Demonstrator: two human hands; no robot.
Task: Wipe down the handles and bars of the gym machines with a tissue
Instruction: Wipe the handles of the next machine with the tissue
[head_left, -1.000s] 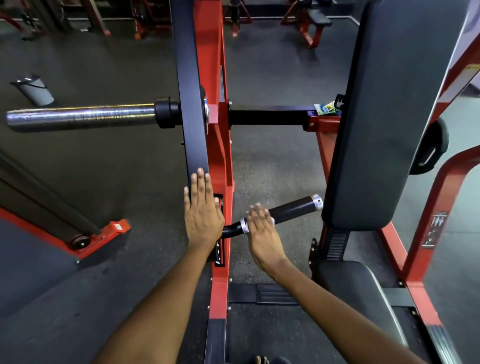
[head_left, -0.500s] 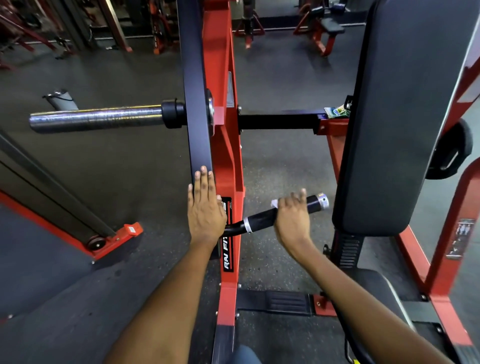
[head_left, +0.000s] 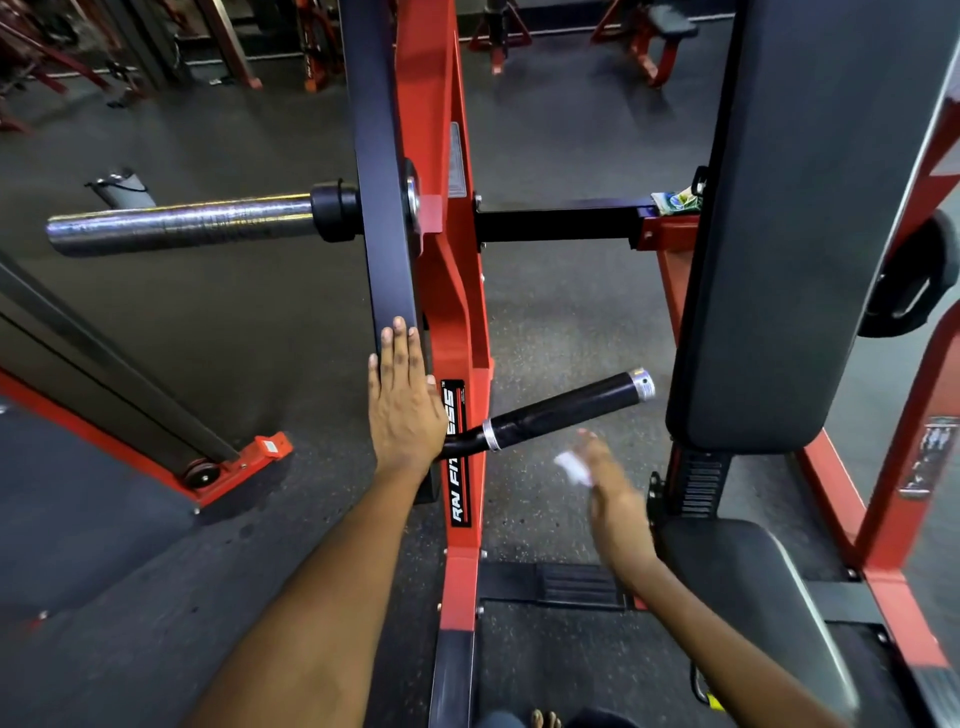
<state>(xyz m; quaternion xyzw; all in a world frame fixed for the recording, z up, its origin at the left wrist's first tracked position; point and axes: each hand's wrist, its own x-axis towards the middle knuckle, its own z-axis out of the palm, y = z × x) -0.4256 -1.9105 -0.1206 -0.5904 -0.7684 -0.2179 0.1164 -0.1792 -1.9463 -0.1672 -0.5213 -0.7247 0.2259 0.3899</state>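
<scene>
A: Tissue, where was it?
B: Lower centre-right of the frame, held in the blurred right hand, below and apart from the black handle.
A: And the left hand?
B: Flat, fingers straight, pressed on the dark upright bar beside the red frame.

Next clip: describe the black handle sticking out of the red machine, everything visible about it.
The black handle is a round bar with a dark, slightly glossy grip, a silver collar near its root and a silver end cap. It leaves the red upright through a short bend, then angles up to the right toward the backrest pad. Nothing touches it; the blurred right hand with the tissue is just below.
</scene>
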